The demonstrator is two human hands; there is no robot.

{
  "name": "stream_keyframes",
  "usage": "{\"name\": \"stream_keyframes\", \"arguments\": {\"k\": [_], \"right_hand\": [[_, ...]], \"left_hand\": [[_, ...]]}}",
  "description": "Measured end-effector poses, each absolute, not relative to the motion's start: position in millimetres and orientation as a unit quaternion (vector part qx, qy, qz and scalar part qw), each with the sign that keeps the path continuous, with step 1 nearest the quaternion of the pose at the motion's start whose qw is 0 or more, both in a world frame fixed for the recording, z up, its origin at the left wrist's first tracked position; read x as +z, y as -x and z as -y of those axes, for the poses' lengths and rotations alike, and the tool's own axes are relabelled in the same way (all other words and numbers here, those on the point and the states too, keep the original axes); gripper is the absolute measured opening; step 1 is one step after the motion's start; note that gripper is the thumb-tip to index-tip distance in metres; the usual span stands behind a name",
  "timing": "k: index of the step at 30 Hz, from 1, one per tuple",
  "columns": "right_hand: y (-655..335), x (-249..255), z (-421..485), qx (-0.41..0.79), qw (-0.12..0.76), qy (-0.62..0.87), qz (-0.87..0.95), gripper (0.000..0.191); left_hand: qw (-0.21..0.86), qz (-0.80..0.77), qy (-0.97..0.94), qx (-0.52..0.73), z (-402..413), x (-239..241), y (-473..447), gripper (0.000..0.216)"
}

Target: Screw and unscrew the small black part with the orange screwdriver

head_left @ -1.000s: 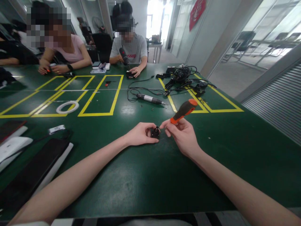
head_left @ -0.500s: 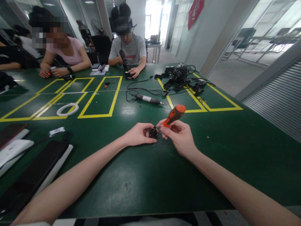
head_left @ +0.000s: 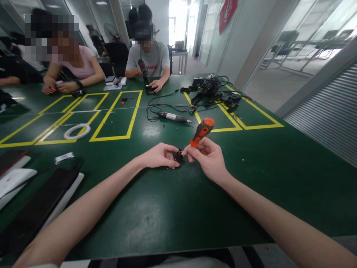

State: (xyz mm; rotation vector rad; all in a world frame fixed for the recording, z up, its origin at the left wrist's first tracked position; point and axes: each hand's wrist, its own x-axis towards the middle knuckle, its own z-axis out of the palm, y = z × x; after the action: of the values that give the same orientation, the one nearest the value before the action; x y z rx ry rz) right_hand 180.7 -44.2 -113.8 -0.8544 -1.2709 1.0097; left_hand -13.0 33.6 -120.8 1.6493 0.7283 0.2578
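Note:
My left hand (head_left: 157, 156) pinches a small black part (head_left: 179, 155) and holds it down on the green table (head_left: 167, 216). My right hand (head_left: 208, 158) grips a screwdriver with an orange and black handle (head_left: 202, 131). The handle tilts up and to the right, and its tip end points down at the black part. Both hands meet at the part near the table's middle.
An electric screwdriver (head_left: 171, 117) with its cable lies beyond my hands. A tangle of black cables (head_left: 213, 91) sits at the far right. A white tape ring (head_left: 76, 131) lies left, among yellow floor-tape boxes. Dark trays (head_left: 36, 208) sit near left. Two people work at the far edge.
The screwdriver handle has swung from lying far to the right to a steeper tilt, closer over the black part. My left hand stays on the part.

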Motion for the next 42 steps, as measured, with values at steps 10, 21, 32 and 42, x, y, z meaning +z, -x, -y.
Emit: {"name": "stream_keyframes", "arguments": {"k": [10, 21, 32, 42], "right_hand": [[-181.2, -112.9, 46.3, 0.44, 0.608, 0.367, 0.55, 0.04], [-181.9, -112.8, 44.9, 0.442, 0.592, 0.368, 0.565, 0.04], [-184.3, -113.5, 42.5, 0.444, 0.587, 0.359, 0.574, 0.039], [-182.5, -114.8, 40.9, 0.478, 0.58, 0.343, 0.563, 0.037]], "left_hand": [[0.616, -0.331, -0.704, 0.122, -30.7, -120.0, 10.1, 0.041], [0.617, -0.322, -0.705, 0.133, -30.4, -120.7, 8.9, 0.037], [0.624, -0.314, -0.699, 0.151, -29.5, -125.5, 6.1, 0.037], [0.616, -0.317, -0.706, 0.149, -27.5, -123.2, 5.7, 0.036]]}}
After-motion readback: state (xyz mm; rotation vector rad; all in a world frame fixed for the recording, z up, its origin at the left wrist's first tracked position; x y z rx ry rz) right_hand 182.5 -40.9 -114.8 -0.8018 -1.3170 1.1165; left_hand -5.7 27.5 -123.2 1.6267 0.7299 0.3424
